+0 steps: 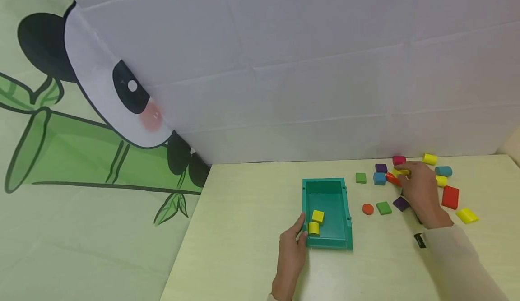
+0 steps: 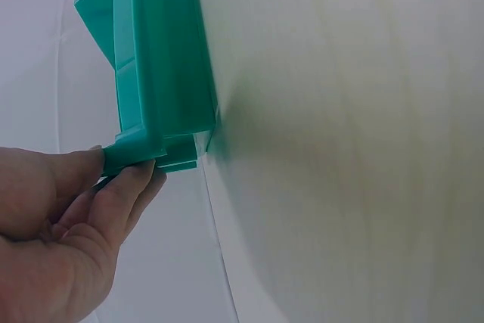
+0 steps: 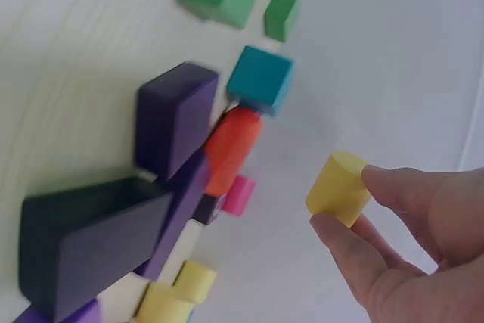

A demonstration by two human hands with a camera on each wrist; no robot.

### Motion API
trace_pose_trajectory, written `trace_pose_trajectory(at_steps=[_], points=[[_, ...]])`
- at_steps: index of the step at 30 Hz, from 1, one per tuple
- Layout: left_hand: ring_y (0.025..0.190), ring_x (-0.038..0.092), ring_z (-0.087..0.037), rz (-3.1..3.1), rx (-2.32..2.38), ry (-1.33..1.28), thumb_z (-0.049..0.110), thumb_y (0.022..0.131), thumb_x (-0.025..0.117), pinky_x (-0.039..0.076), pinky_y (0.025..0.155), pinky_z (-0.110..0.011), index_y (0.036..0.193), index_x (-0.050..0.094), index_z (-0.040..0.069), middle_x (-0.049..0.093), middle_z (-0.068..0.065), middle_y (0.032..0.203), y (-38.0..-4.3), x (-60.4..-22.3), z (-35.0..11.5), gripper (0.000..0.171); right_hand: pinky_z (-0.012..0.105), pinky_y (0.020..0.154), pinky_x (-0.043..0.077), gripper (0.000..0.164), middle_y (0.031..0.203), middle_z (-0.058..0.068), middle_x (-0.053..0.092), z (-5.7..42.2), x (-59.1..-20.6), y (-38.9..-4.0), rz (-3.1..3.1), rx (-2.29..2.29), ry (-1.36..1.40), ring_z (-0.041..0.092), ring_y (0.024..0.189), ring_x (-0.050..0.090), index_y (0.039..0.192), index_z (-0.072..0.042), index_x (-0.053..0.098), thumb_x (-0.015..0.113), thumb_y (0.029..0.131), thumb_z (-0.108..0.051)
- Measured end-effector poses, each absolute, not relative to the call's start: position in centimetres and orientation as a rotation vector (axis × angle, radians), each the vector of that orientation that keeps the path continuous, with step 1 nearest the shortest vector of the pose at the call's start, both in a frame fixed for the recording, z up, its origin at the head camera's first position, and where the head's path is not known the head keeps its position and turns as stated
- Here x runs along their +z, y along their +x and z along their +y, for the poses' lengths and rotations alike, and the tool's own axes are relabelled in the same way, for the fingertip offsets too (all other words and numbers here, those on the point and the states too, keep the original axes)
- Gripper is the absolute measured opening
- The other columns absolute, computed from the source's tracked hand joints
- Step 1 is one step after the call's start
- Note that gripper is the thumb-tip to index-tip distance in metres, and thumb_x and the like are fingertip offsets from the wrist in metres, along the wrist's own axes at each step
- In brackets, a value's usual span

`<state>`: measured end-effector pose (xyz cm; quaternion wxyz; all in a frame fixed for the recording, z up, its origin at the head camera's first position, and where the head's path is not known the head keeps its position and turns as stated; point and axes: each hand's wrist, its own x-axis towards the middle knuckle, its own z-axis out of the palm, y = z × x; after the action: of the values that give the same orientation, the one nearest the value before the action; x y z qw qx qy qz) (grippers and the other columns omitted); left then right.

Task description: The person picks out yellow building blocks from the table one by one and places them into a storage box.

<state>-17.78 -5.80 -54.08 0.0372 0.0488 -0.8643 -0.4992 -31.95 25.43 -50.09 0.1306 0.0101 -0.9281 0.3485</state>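
My left hand grips the left wall of a teal plastic bin; the left wrist view shows the thumb and fingers pinching its rim. Inside the bin, near its left side, lie a yellow cube and a yellow cylinder. To the right, above the scattered blocks, my right hand pinches another yellow cylinder between thumb and fingers. Close to that hand are an orange-red block, a blue cube and a dark purple block.
Green blocks and an orange disc lie between bin and pile. Right of the hand are a red block, a blue cylinder and a yellow block. A white cloth hangs behind the table.
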Motion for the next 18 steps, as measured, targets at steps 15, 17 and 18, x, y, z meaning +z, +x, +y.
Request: trace_pose_trajectory(at_steps=[15,17,18], points=[[0.120,0.036,-0.008,-2.632,-1.522,0.187,0.004,0.089,0.056,0.038,0.098,-0.032,0.134,0.039,0.023,0.042,0.001,0.136,-19.1,-54.1,-4.6,0.053,0.054,0.075,0.049,0.024,0.109,0.018,0.055,23.0,-49.0,-33.0,-2.630,1.107,0.238,0.036,0.097,0.049,0.104,-0.004,0.065,0.062,0.081,0.005],[0.120,0.036,-0.008,-2.628,-1.520,0.191,0.004,0.088,0.056,0.038,0.098,-0.032,0.134,0.039,0.023,0.042,0.001,0.136,-19.2,-54.1,-4.5,0.053,0.054,0.076,0.049,0.024,0.110,0.017,0.055,22.7,-48.8,-33.1,-2.644,1.110,0.248,0.036,0.098,0.048,0.104,-0.004,0.065,0.061,0.082,0.004],[0.120,0.036,-0.009,-2.626,-1.519,0.193,0.004,0.088,0.056,0.038,0.098,-0.032,0.134,0.039,0.023,0.042,0.001,0.136,-19.3,-54.1,-4.4,0.053,0.054,0.077,0.049,0.024,0.111,0.017,0.055,22.6,-48.7,-33.2,-2.651,1.107,0.253,0.037,0.100,0.047,0.105,-0.004,0.065,0.061,0.082,0.004]])
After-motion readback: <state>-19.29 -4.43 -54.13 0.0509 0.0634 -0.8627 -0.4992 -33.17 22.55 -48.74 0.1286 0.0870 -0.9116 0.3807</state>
